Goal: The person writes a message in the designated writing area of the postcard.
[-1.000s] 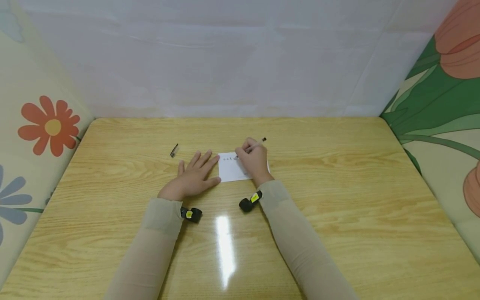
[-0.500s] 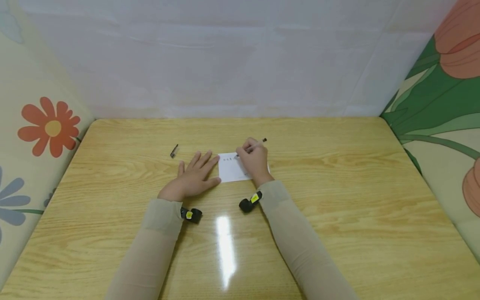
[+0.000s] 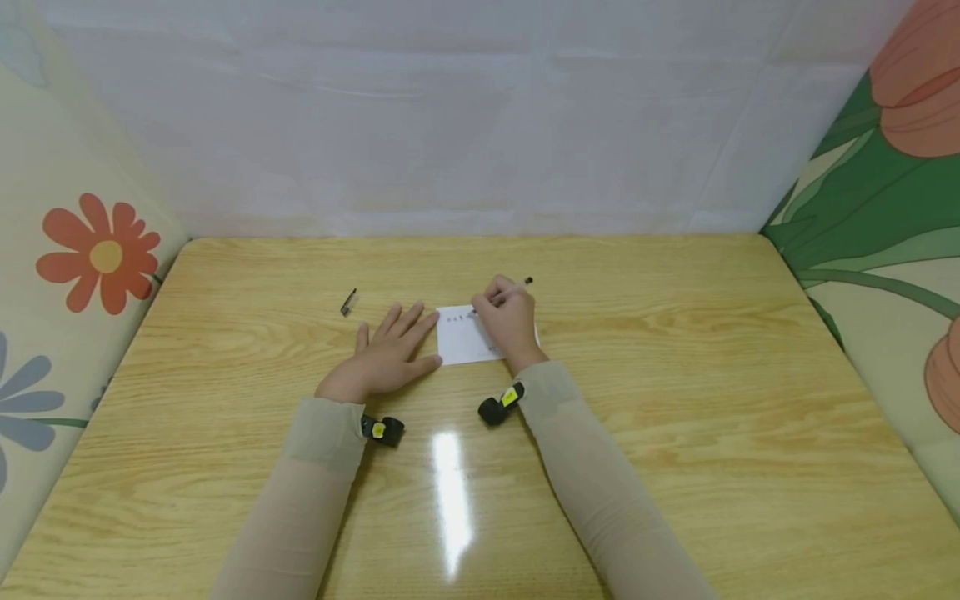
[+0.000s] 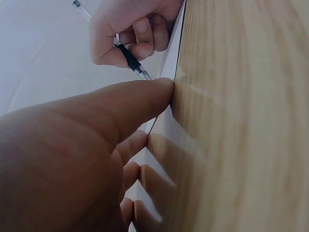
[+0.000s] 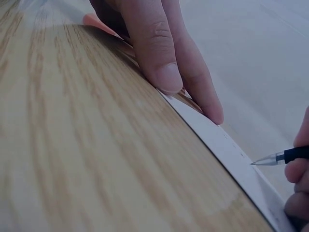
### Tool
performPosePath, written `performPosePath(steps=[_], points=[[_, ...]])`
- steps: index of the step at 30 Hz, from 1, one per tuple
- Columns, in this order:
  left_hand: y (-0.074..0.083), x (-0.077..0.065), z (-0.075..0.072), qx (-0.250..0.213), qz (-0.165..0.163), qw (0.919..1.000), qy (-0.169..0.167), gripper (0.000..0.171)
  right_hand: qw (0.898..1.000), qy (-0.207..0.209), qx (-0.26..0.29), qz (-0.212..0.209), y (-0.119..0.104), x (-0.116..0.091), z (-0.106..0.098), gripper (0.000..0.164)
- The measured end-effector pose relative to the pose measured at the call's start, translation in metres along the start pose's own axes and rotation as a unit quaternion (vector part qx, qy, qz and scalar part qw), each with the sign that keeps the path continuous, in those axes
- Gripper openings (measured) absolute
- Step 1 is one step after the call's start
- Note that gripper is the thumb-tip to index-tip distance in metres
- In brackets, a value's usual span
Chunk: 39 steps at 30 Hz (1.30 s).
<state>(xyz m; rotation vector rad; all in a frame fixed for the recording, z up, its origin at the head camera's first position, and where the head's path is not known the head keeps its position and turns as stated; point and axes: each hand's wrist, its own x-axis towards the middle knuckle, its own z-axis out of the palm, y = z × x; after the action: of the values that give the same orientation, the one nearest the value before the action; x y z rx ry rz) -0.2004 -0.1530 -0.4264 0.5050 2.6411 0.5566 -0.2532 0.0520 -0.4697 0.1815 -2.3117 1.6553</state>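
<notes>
A small white sheet of paper (image 3: 461, 343) lies on the table, with a short row of dark handwritten marks along its upper left. My right hand (image 3: 510, 321) rests over the paper's right part and pinches a pen (image 3: 517, 288). In the left wrist view the pen (image 4: 129, 57) shows a clear barrel and a dark grip. Its tip is at the paper in the right wrist view. My left hand (image 3: 386, 354) lies flat with fingers spread, thumb and index fingertip touching the paper's left edge. The right hand hides the paper's right part.
A pen cap (image 3: 348, 302) lies on the wooden table (image 3: 675, 350), beyond and left of the left hand. A white curtain-like backdrop (image 3: 465, 125) stands behind the table. Flower-printed panels border both sides. Black cameras sit at both wrists.
Both hands stay almost in place. The right hand and pen shift only very slightly over the paper, near the row of marks.
</notes>
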Motion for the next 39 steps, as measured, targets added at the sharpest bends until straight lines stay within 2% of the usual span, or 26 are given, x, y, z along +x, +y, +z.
performPosePath(steps=[15, 26, 39], points=[[0.0004, -0.0005, 0.0002, -0.004, 0.002, 1.0, 0.002, 0.073, 1.0, 0.014, -0.009, 0.008, -0.0021, -0.0001, 0.0002, 0.02], [-0.0049, 0.0013, 0.0036, -0.011, 0.008, 0.9999, 0.004, 0.075, 1.0, 0.012, -0.006, 0.009, -0.0016, 0.0002, 0.0009, 0.019], [-0.0023, 0.0008, 0.0011, -0.007, 0.004, 1.0, 0.0, 0.074, 1.0, 0.003, -0.011, 0.006, -0.0024, 0.0, 0.0008, 0.021]])
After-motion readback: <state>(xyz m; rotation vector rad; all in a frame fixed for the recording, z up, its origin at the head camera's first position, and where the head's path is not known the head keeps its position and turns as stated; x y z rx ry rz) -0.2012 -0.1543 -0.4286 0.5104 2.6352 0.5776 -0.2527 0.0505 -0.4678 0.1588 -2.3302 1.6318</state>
